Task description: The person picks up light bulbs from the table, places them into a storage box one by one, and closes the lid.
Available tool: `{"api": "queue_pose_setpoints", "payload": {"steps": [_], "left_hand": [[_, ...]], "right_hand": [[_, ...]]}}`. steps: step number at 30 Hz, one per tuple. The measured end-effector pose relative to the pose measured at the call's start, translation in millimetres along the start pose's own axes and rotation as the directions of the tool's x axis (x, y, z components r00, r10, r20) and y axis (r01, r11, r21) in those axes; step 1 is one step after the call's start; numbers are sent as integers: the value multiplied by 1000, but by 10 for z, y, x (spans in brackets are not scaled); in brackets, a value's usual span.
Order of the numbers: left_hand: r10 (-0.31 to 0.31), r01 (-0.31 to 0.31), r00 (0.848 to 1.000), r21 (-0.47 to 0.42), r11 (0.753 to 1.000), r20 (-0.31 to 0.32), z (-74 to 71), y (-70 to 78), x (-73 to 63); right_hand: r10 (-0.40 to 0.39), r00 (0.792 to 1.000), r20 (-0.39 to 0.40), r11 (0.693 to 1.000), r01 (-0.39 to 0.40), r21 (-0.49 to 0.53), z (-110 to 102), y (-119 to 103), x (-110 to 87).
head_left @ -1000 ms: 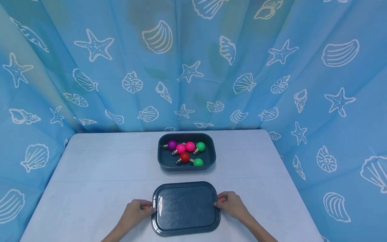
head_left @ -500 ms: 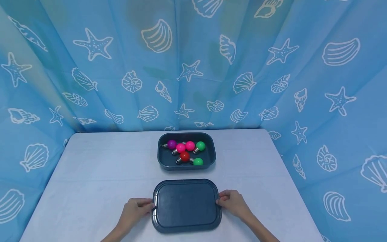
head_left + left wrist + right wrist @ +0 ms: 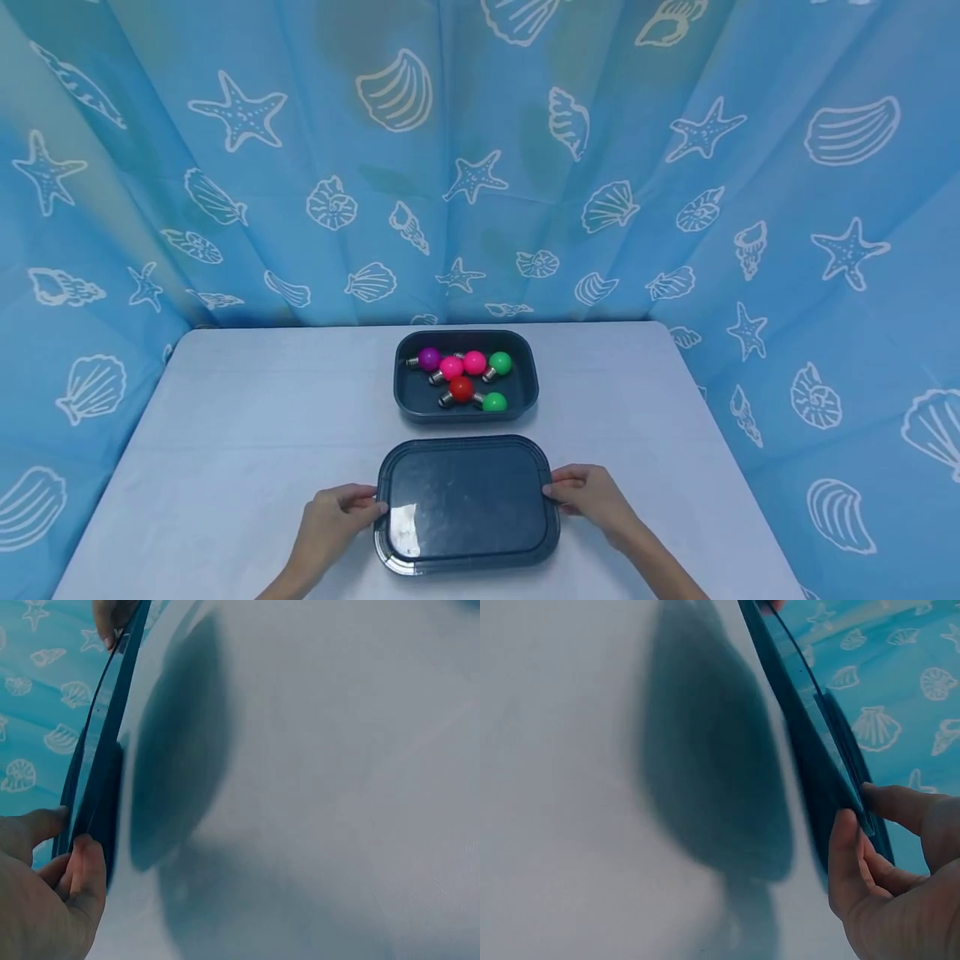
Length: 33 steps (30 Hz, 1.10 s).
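A dark blue-grey lid (image 3: 468,496) with rounded corners is level in front of me in the head view, raised over the table and casting a shadow. My left hand (image 3: 333,521) pinches its left edge between thumb and fingers. At the opposite short edge, my right hand (image 3: 592,500) pinches it the same way. Both wrist views show the thumb on top and fingers beneath the rim. Beyond the lid stands a matching dark box (image 3: 405,404), open at the top. Inside lie several round colored bulbs with screw bases: a purple bulb (image 3: 430,359), a red bulb (image 3: 461,389), pink and green ones.
A white cloth covers the table (image 3: 255,417). Blue curtains (image 3: 480,233) printed with white shells and starfish hang behind it and along both sides. The box stands near the table's far edge.
Both hands have carried the lid a little away from me, so its far edge is closer to the box. A bright reflection now shows at its left. The box and bulbs stay put.
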<state>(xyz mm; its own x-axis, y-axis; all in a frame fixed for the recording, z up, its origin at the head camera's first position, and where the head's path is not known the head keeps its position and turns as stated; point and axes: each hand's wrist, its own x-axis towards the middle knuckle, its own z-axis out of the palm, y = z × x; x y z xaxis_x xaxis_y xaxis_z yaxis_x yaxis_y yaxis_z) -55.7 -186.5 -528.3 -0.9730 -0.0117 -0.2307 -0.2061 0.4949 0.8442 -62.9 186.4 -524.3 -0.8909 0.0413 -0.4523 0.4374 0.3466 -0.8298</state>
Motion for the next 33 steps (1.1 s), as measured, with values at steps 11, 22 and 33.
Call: {"api": "queue_pose_setpoints", "payload": {"steps": [11,22,33], "left_hand": [[-138,140,990,-204,969,24,-8,121,-19],[-154,175,983,-271,946,98,-6,182,-33],[-159,177,983,-261,949,91,-34,199,45]], "right_hand": [[22,997,70,993,-29,111,-96,-121,-65],[-6,994,108,996,-3,84,-97,-156,-79],[-32,991,128,995,20,98,-44,-139,-84]]}}
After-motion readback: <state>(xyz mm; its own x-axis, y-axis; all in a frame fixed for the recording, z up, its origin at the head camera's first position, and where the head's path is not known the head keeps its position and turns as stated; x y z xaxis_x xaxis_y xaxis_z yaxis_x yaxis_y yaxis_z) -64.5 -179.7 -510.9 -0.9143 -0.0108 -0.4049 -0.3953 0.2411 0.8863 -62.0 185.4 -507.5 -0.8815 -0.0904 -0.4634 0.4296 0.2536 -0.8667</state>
